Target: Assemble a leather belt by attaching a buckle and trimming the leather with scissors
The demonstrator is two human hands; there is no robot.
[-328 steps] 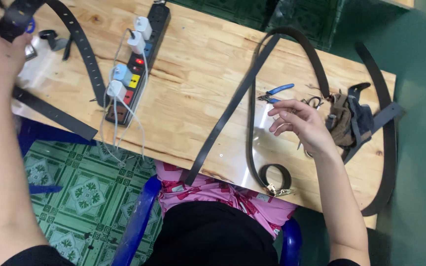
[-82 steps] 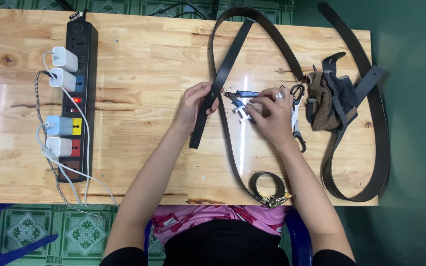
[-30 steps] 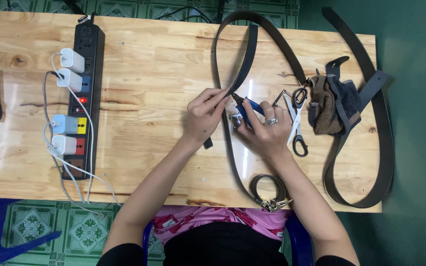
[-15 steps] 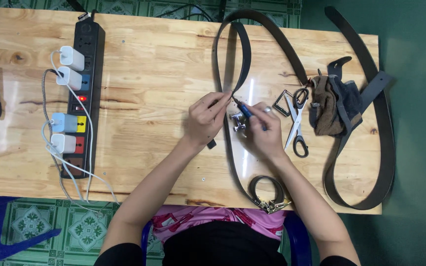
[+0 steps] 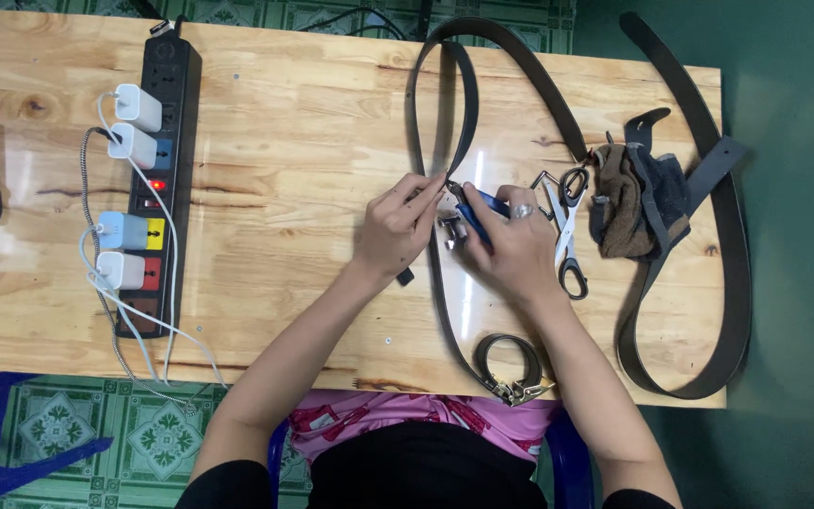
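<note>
Wooden table (image 5: 284, 141), pale and knotty, carries everything, and both hands work near its middle, a little toward the person's right. Largest on it is a dark belt (image 5: 520, 66) that loops away from the hands toward the far edge and comes back as a long strap running past the fingers to a coiled end at the near edge. A second dark strap (image 5: 732, 283) curves well out beyond the right hand, around a brown and grey pouch (image 5: 633, 203). Far off to the left of the left hand lies a black power strip (image 5: 157, 188) with white chargers and trailing cables.

Scissors (image 5: 567, 236) rest just right of the right hand, tips pointing away from the person. Blue-handled pliers (image 5: 479, 209) sit in the right hand (image 5: 515, 245), which is curled shut around the grips, the nose aimed at the left hand. The left hand (image 5: 398, 226) has thumb and fingertips pressed together, pinching the belt's edge where a small metal fitting (image 5: 448, 229) shines.

That fitting lies between the two hands, touching both grips. The strap's long axis runs near to far, across the line of the pliers; the left hand's fingertips are nearer to it.
</note>
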